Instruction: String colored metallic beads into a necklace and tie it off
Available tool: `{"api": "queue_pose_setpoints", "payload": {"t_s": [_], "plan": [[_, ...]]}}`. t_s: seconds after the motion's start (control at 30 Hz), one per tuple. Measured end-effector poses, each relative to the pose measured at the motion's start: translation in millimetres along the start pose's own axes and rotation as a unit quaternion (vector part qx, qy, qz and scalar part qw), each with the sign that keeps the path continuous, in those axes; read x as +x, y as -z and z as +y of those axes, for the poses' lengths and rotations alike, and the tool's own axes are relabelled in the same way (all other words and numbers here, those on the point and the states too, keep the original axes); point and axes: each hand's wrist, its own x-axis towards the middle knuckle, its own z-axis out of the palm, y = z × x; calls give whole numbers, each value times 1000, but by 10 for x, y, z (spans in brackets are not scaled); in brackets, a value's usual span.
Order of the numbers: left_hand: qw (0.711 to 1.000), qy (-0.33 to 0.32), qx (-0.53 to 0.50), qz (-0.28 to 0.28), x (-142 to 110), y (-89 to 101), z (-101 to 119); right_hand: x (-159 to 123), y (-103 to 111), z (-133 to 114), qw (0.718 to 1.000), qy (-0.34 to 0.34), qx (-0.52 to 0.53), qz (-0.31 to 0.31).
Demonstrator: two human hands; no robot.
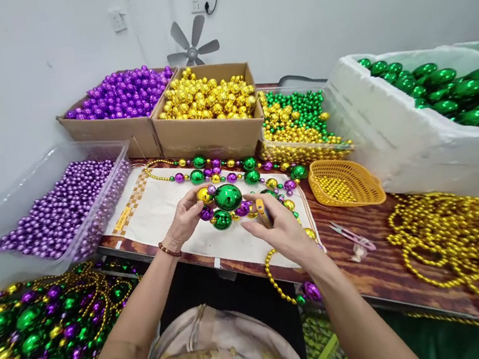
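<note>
My left hand (186,217), a beaded bracelet on its wrist, pinches the left end of a bead string by a gold bead (204,195). A large green bead (228,197) hangs in front of me between my hands, with small purple beads on either side. Just below it is another green bead (221,219) of the string. My right hand (280,224) is closed around a small yellow tool (262,209), its kind mostly hidden by the fingers, close to a purple bead (243,208). Behind my hands the bead garland (197,177) runs across a white cloth (159,216).
Behind stand cardboard boxes of purple beads (117,97) and gold beads (208,94). Bins hold small purple beads (68,206) and gold-green beads (293,113). To the right are a yellow basket (371,190), pink-handled snips (353,236), gold bead chains (453,236) and a foam box (402,147).
</note>
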Motion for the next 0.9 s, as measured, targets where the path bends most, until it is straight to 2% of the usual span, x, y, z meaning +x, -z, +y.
{"api": "queue_pose_setpoints", "payload": {"t_s": [0.13,0.23,0.33,0.47,0.57,0.73,0.9], "plan": [[999,3,-36,4,96,58,15,194,165,62,998,24,42,-43],[999,14,-51,-8,169,95,44,421,236,116,998,38,41,-33],[998,33,-51,-27,251,100,74,618,250,153,997,44,59,-19],[998,43,-45,-33,400,33,67,709,186,132,990,9,133,-47],[996,57,-59,-32,549,-35,3,683,126,94,983,-16,180,-41],[989,92,-107,-51,806,-79,-212,684,159,176,978,-23,192,-83],[984,113,-132,-44,944,-76,-392,801,327,358,992,-25,123,-31]]}}
